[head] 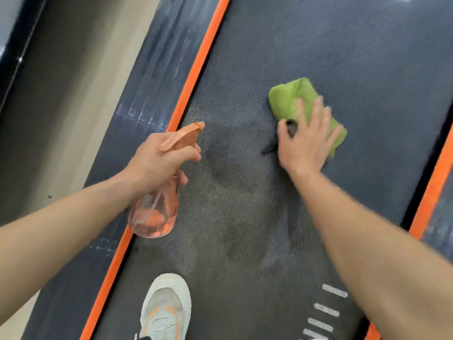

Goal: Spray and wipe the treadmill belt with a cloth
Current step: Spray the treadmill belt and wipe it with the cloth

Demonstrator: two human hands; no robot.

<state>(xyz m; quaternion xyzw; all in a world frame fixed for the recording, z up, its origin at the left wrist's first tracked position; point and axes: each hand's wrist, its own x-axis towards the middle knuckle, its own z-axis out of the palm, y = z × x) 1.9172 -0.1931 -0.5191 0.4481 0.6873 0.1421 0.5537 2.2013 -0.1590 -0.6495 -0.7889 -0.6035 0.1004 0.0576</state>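
Note:
The dark textured treadmill belt fills the middle of the view, with darker damp patches near its centre. My left hand grips the neck of a clear orange spray bottle, its orange nozzle pointing right over the belt. My right hand lies flat with fingers spread on a folded green cloth, pressing it onto the belt. A small dark object sits under my right thumb; I cannot tell what it is.
Orange strips border the belt on both sides, with dark side rails beyond them. My pale sneaker stands on the belt at the bottom. White dashes mark the belt lower right. Beige floor lies left.

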